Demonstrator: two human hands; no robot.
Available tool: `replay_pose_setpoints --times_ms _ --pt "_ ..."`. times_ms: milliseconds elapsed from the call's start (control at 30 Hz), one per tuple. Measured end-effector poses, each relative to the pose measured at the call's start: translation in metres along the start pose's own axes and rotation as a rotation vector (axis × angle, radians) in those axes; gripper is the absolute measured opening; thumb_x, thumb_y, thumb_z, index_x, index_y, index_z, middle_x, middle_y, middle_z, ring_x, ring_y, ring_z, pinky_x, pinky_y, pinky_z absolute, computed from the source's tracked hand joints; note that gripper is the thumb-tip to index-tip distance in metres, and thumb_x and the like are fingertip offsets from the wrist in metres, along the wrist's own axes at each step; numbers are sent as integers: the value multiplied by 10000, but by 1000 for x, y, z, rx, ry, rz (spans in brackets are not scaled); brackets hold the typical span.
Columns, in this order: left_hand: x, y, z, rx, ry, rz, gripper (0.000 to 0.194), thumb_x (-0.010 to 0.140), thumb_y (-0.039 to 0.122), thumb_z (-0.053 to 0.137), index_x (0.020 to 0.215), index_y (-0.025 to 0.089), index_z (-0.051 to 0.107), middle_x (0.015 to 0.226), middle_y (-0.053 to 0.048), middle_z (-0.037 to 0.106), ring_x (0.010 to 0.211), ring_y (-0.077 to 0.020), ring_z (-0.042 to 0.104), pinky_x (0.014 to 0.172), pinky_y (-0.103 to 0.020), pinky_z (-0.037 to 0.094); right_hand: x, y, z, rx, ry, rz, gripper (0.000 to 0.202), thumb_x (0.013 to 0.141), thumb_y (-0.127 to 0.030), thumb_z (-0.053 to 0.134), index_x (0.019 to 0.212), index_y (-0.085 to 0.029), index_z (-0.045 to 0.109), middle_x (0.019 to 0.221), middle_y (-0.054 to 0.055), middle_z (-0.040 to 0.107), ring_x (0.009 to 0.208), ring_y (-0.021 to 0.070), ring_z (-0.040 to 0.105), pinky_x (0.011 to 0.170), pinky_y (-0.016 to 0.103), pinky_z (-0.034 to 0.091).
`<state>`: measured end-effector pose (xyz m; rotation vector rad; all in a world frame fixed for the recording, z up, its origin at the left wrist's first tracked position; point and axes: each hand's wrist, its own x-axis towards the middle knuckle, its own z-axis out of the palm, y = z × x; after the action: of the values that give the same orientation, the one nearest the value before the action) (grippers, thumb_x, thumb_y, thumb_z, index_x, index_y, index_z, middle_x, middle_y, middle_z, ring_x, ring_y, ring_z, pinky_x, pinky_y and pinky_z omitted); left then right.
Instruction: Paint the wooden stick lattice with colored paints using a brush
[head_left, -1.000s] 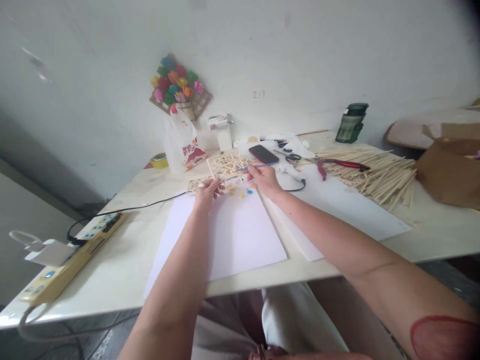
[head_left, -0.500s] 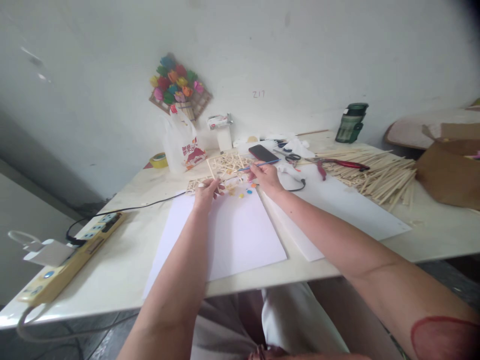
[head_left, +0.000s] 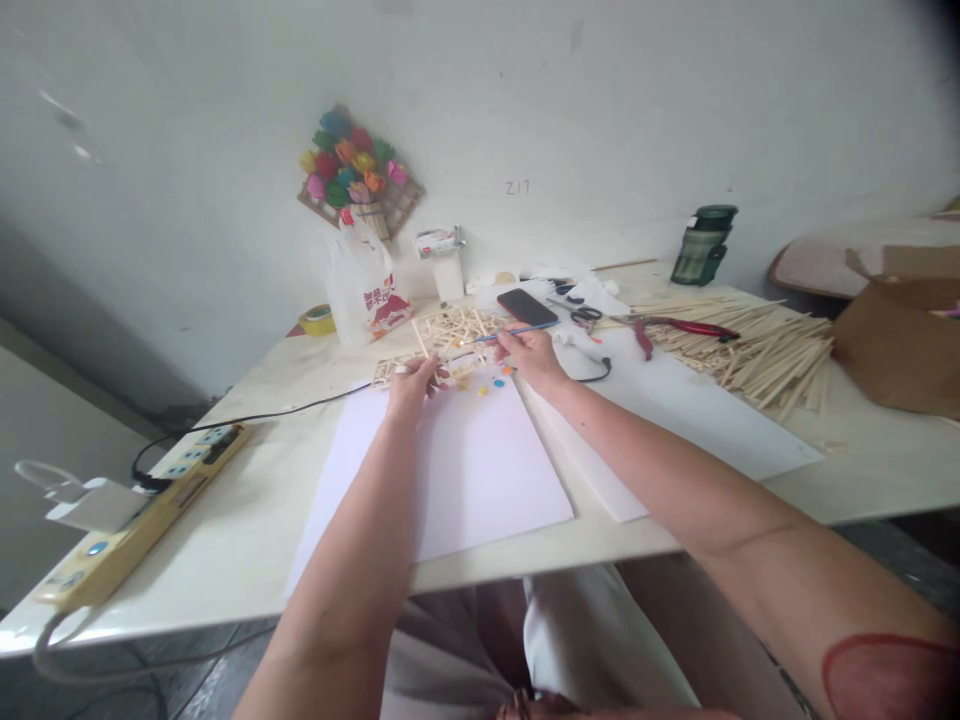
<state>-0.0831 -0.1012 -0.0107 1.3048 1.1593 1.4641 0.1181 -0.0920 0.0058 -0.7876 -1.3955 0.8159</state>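
My left hand [head_left: 412,383] is closed on a thin pale wooden stick [head_left: 421,337] that points up from the fingertips. In my right hand [head_left: 527,350] is a slim blue brush-like tool [head_left: 525,329], its tip pointing left toward the left fingers. Behind both hands lies a pile of short wooden pieces [head_left: 457,325]. A lattice of sticks [head_left: 386,371] lies beside my left hand. Small coloured dots, among them a blue one [head_left: 499,384], are near the back edge of a white sheet [head_left: 487,470].
A yellow power strip [head_left: 150,520] lies at the left. Behind stand a plastic bag [head_left: 356,290] and a green bottle [head_left: 703,246]. To the right are a phone [head_left: 527,307], scissors [head_left: 583,314], red-handled pliers [head_left: 686,327] and many long sticks [head_left: 750,350].
The blue tool has shifted slightly left and down with my right hand. The stick at my left hand has changed its tilt a little.
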Motion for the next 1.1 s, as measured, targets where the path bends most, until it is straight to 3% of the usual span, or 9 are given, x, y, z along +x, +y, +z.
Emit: replay_pose_setpoints --times_ms 200,533,833,1100 --pt "0 0 1 -29 -1 -18 374 636 479 739 681 129 617 612 -35 655 425 -84 549 375 -197 306 -2 -2 1 -31 -31 -29 466 675 -648 653 697 -183 626 558 5 629 503 128 573 554 281 526" --pt "2 -2 -1 -19 0 -24 390 644 499 737 694 131 619 632 -44 664 425 -84 546 381 -201 305 -3 1 -1 -91 -28 -99 393 741 -574 619 718 -182 629 564 3 618 508 139 571 564 301 514" --pt "1 -2 -2 -8 6 16 388 644 508 726 691 138 617 614 -38 660 429 -86 553 385 -204 294 2 -2 -8 -61 59 -49 420 727 -595 628 640 -183 616 609 23 651 512 123 575 531 274 522" --pt "1 -1 -1 8 25 -9 373 664 497 720 694 147 598 594 -26 645 418 -88 547 385 -203 280 1 -1 -6 -24 17 -7 407 698 -591 657 656 -189 617 599 20 655 497 126 578 512 272 518"
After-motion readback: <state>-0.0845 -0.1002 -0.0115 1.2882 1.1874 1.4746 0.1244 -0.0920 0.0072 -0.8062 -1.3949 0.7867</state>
